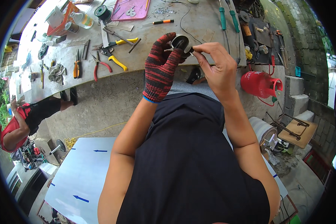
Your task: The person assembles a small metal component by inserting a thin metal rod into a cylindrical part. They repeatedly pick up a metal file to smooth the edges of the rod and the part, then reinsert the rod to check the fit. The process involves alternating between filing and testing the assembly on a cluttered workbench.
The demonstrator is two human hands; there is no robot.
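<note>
Over the table's near edge, my left hand [160, 69], in a red and black knit glove, is closed around a small round dark piece [180, 42] with a pale, shiny rim. Its exact kind is unclear. My bare right hand [219, 69] pinches something small at the right side of that piece, between thumb and forefinger. A dark bit and a pale tip show there, too small to name. Beyond the hands lies a screwdriver [163, 22] with an orange and black handle. Yellow-handled snips [115, 58] rest left of the glove.
The metal-topped table [132, 61] also bears red pliers [100, 66], orange pliers [77, 69], a pink tray [128, 15], a wire spool [102, 12] and soldering irons [222, 18]. A red gas cylinder [257, 84] stands right. Another person [18, 119] is at the left.
</note>
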